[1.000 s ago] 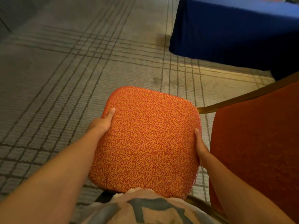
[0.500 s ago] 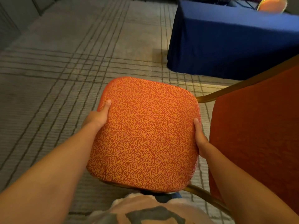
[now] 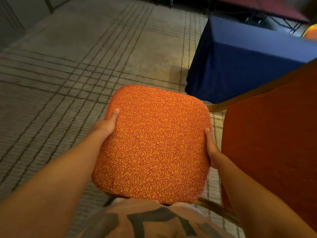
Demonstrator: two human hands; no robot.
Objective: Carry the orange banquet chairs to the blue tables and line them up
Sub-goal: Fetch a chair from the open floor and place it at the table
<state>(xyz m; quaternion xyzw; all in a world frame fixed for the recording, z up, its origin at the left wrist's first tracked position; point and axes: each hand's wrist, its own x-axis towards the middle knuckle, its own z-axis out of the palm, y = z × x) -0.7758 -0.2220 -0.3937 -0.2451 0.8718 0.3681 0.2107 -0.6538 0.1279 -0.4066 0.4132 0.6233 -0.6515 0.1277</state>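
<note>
I hold an orange banquet chair (image 3: 152, 143) in front of my body, its patterned seat facing up at me and its plain orange backrest (image 3: 271, 143) to the right. My left hand (image 3: 107, 125) grips the seat's left edge, thumb on top. On the right edge my right hand (image 3: 210, 146) grips the seat, thumb on top and fingers hidden underneath. A table with a blue cloth (image 3: 240, 60) stands ahead to the right on the carpet. The chair's legs are hidden below the seat.
Grey carpet with dark line patterns (image 3: 77, 74) spreads ahead and to the left. Another orange chair's backrest (image 3: 311, 34) peeks up behind the blue table at the far right. A dark red covered table (image 3: 265, 6) and folding frames stand at the back. A wall (image 3: 13, 18) runs along the far left.
The view has lifted and I have moved forward: the blue table shows more of its top and the far tables have come into view. Both hands keep the same grip on the seat.
</note>
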